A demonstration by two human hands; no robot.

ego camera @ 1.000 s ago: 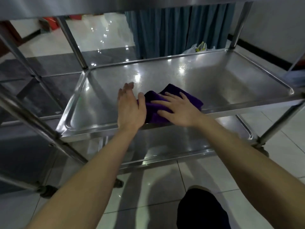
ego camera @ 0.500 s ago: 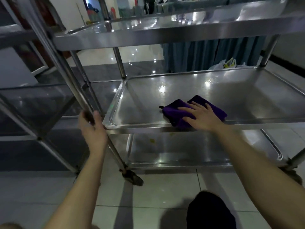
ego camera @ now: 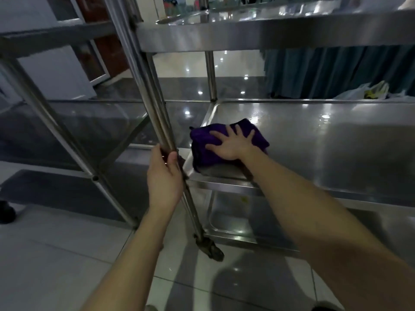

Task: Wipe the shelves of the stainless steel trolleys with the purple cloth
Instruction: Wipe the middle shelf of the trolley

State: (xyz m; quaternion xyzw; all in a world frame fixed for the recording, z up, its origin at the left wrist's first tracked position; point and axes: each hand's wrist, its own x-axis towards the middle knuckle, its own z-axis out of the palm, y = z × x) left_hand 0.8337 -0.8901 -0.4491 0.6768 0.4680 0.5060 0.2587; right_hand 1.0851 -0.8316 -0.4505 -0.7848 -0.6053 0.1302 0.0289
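left hand [ego camera: 165, 176] in closed grip, right hand [ego camera: 231, 143] flat, fingers spread

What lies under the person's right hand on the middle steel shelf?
The right hand lies flat, fingers spread, on a folded purple cloth at the stainless steel middle shelf's front left corner. The shelf surface beneath the cloth is covered, so its state cannot be seen.

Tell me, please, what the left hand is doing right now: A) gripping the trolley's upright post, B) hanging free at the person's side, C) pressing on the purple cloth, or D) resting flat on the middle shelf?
A: the left hand is wrapped around the upright post at the trolley's corner, while the right hand lies flat on the purple cloth on the middle shelf.
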